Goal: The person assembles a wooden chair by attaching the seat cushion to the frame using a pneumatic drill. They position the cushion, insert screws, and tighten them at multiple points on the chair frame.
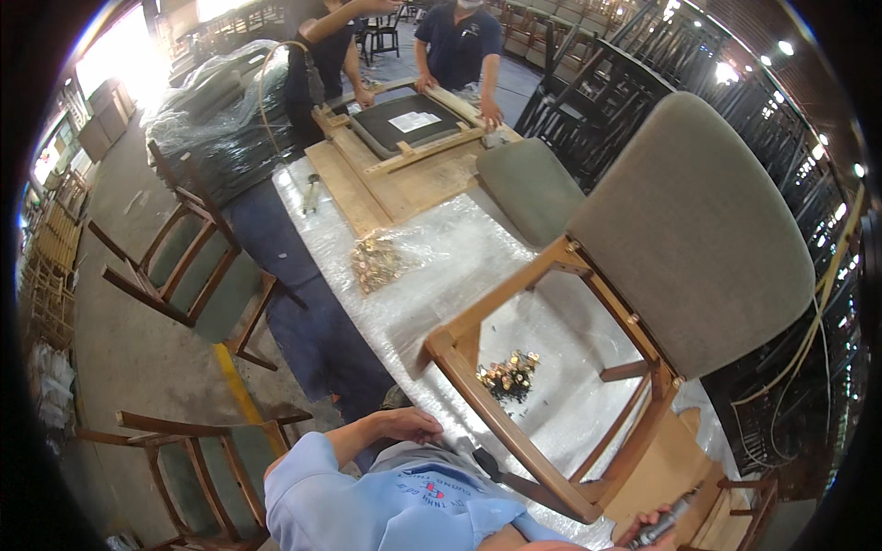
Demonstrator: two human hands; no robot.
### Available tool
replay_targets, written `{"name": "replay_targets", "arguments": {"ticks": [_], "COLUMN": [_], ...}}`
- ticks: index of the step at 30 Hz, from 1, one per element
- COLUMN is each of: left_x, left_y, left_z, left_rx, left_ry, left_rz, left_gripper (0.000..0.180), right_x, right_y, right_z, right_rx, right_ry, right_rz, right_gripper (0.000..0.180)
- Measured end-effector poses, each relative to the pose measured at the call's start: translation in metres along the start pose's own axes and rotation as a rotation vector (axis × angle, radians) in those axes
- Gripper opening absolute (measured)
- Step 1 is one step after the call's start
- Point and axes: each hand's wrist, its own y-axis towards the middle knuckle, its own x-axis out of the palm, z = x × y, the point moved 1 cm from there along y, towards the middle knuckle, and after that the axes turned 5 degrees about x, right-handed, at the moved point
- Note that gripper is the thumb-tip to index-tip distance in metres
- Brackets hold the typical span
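In front of me a brown wooden chair frame [501, 424] rests tilted on the wrapped table. A large grey upholstered pad [698, 239] rises from its far right side, with metal fittings along the joining rail. My right hand [646, 530], at the lower right beside the frame, is closed round a grey power screwdriver [669, 519]. My left hand [412, 425] is at the table's near edge, left of the frame, fingers curled together; anything between them is too small to make out. Inside the frame's opening lies a pile of brass-coloured and black hardware [510, 375].
Plastic film covers the table [404, 340]. A bag of metal parts [378, 262] and a grey cushion [528, 188] lie farther back. Two co-workers handle a padded panel [404, 124] in a wooden jig. Wooden chairs [197, 248] stand at left; black metal frames [597, 96] are stacked at right.
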Motion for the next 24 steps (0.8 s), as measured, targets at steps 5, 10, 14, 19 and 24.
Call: {"name": "replay_targets", "arguments": {"ticks": [5, 10, 14, 19, 24], "left_x": [-0.029, -0.053, -0.051, -0.018, 0.007], "left_y": [-0.067, -0.086, -0.062, -0.028, 0.017], "left_z": [0.044, 0.119, 0.194, 0.267, 0.301], "left_rx": [0.186, 0.51, 0.623, 0.653, 0.632], "left_ry": [-0.259, -0.231, -0.125, -0.19, -0.317], "left_rz": [0.261, 0.337, 0.352, 0.165, 0.01], "left_gripper": [0.02, 0.027, 0.025, 0.015, 0.012], "right_x": [0.08, 0.138, 0.17, 0.224, 0.24], "right_y": [0.023, 0.027, 0.027, 0.005, -0.012], "right_z": [-0.008, 0.03, 0.077, 0.164, 0.222], "right_rx": [-0.112, -0.076, 0.018, 0.074, 0.353], "right_ry": [0.042, 0.085, 0.104, 0.088, 0.206], "right_rz": [-0.256, -0.413, -0.489, -0.487, -0.594], "right_gripper": [0.039, 0.035, 0.033, 0.021, 0.024]}}
